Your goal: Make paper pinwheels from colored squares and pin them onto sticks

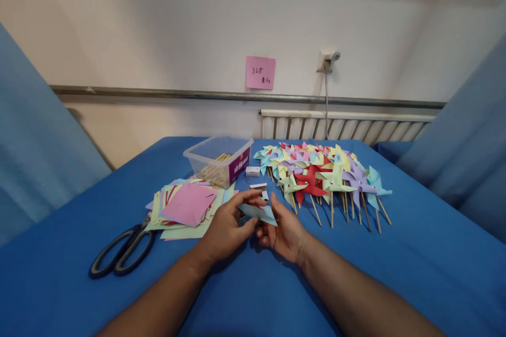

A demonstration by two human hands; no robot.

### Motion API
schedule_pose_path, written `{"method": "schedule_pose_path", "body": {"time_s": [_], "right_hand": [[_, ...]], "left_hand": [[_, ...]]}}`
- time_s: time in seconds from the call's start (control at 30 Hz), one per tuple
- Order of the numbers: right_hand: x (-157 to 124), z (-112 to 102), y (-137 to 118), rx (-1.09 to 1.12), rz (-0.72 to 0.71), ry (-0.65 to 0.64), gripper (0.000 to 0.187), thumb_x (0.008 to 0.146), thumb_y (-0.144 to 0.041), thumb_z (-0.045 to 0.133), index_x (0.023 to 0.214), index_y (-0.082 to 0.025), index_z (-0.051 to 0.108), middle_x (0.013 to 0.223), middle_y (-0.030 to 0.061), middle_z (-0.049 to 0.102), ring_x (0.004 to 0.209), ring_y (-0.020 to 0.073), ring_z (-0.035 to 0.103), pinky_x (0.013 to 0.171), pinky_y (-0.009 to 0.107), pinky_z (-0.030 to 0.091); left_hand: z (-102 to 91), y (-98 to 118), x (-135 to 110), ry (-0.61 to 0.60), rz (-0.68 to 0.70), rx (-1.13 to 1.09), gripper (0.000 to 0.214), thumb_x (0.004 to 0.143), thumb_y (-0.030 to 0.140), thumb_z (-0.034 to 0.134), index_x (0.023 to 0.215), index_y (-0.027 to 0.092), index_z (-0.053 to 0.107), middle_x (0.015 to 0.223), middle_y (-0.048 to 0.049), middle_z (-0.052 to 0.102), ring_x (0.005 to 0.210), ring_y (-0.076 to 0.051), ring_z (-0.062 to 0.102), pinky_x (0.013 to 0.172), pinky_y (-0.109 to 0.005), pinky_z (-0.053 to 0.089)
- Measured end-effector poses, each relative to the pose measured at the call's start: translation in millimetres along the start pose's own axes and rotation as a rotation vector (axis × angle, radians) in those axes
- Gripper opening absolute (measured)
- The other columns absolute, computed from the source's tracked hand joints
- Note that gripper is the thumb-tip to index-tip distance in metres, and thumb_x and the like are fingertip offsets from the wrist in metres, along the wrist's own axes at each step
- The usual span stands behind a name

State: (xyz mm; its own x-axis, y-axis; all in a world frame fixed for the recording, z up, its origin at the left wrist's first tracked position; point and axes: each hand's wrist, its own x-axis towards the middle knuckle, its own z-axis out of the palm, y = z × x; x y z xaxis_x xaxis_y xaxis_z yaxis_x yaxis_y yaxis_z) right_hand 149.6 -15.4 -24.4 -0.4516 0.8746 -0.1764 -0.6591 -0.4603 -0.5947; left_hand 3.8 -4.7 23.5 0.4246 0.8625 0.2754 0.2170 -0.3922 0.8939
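Left hand (224,229) pinches blue paper (268,215); right hand (288,235) curls at its edge, grip unclear. I judge this shaping; next move needs steady support.

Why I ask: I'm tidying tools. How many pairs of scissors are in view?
1 pair of scissors, dark-handled, on the blue cloth at left, blades mostly hidden by the paper pile. More could be hidden there.
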Motion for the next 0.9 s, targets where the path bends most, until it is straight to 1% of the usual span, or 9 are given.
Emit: {"method": "schedule_pose_path", "body": {"time_s": [0.13, 0.3, 0.43, 0.5, 0.57, 0.7, 0.77, 0.83, 0.9], "right_hand": [[-0.4, 3.5, -1.4, -0.047, -0.042, 0.0, 0.03, 0.085, -0.041, 0.053, 0.096, -0.016, 0.064, 0.066, -0.001, 0.061, 0.047, 0.0076, 0.052, 0.043, 0.018, 0.038], [0.8, 4.4, -0.3, -0.014, -0.102, 0.056, 0.023, 0.077, -0.03, 0.06, 0.092, -0.014, 0.066, 0.064, -0.0008, 0.063, 0.048, 0.0093, 0.053, 0.043, 0.019, 0.038], [2.2, 2.9, 2.7, -0.006, -0.233, 0.112, 0.02, 0.068, -0.018, 0.068, 0.088, -0.014, 0.067, 0.071, 0.0005, 0.067, 0.057, 0.0112, 0.058, 0.054, 0.022, 0.044], [2.9, 2.1, 3.4, -0.035, -0.31, 0.133, 0.021, 0.067, -0.019, 0.071, 0.087, -0.015, 0.067, 0.074, 0.0014, 0.069, 0.062, 0.0125, 0.06, 0.059, 0.024, 0.046], [3.9, 1.4, 3.1, -0.085, -0.408, 0.161, 0.022, 0.067, -0.024, 0.073, 0.087, -0.015, 0.067, 0.075, 0.0023, 0.069, 0.064, 0.0136, 0.061, 0.063, 0.025, 0.047], [7.2, -1.1, 1.9, -0.187, -0.573, 0.193, 0.027, 0.07, -0.03, 0.073, 0.091, -0.017, 0.066, 0.079, 0.0034, 0.07, 0.064, 0.0153, 0.062, 0.062, 0.028, 0.049], [9.4, -2.8, 1.9, -0.227, -0.628, 0.216, 0.028, 0.071, -0.032, 0.072, 0.093, -0.018, 0.065, 0.077, 0.0025, 0.069, 0.063, 0.0148, 0.061, 0.06, 0.027, 0.048], [11.0, -4.2, 2.1, -0.266, -0.666, 0.253, 0.028, 0.071, -0.032, 0.072, 0.094, -0.018, 0.065, 0.073, 0.001, 0.068, 0.06, 0.0133, 0.059, 0.059, 0.026, 0.048], [11.6, -4.3, 2.1, -0.298, -0.688, 0.288, 0.027, 0.071, -0.032, 0.072, 0.093, -0.018, 0.065, 0.07, -0.0003, 0.067, 0.058, 0.0122, 0.057, 0.059, 0.025, 0.048]], "left_hand": [[-0.8, 0.4, -3.2, -0.035, 0.06, 0.12, 0.055, 0.071, 0.007, 0.054, 0.123, 0.023, 0.054, 0.114, -0.0065, 0.064, 0.103, -0.022, 0.06, 0.091, -0.035, 0.046], [-0.6, 2.5, -5.0, -0.027, 0.111, 0.214, 0.054, 0.071, 0.007, 0.05, 0.122, 0.023, 0.055, 0.118, -0.0057, 0.062, 0.107, -0.022, 0.058, 0.094, -0.036, 0.044], [-1.6, 3.3, -5.4, -0.018, 0.123, 0.202, 0.055, 0.07, 0.005, 0.048, 0.121, 0.023, 0.056, 0.116, -0.0048, 0.064, 0.108, -0.022, 0.058, 0.095, -0.037, 0.043], [-3.1, 1.6, -4.0, 0.033, 0.114, 0.177, 0.053, 0.07, 0.005, 0.048, 0.118, 0.023, 0.057, 0.116, -0.0044, 0.064, 0.109, -0.021, 0.057, 0.096, -0.037, 0.042], [-4.9, -1.8, -0.7, 0.139, 0.075, 0.133, 0.047, 0.07, 0.007, 0.052, 0.114, 0.022, 0.06, 0.115, -0.0054, 0.064, 0.108, -0.022, 0.057, 0.096, -0.037, 0.042], [-7.9, -11.3, 9.3, 0.377, -0.071, -0.133, 0.044, 0.066, 0.017, 0.067, 0.109, 0.017, 0.061, 0.113, -0.0089, 0.064, 0.104, -0.024, 0.058, 0.089, -0.036, 0.045], [-8.5, -15.2, 13.4, 0.439, -0.181, -0.336, 0.045, 0.065, 0.024, 0.071, 0.108, 0.017, 0.06, 0.111, -0.0092, 0.065, 0.099, -0.023, 0.06, 0.083, -0.033, 0.047], [-8.6, -16.8, 15.6, 0.418, -0.308, -0.541, 0.04, 0.07, 0.034, 0.068, 0.105, 0.016, 0.061, 0.103, -0.0092, 0.068, 0.09, -0.022, 0.063, 0.076, -0.032, 0.048], [-8.4, -15.7, 15.9, 0.332, -0.403, -0.727, 0.039, 0.076, 0.045, 0.059, 0.1, 0.014, 0.063, 0.091, -0.0091, 0.07, 0.082, -0.022, 0.064, 0.073, -0.032, 0.049]]}}
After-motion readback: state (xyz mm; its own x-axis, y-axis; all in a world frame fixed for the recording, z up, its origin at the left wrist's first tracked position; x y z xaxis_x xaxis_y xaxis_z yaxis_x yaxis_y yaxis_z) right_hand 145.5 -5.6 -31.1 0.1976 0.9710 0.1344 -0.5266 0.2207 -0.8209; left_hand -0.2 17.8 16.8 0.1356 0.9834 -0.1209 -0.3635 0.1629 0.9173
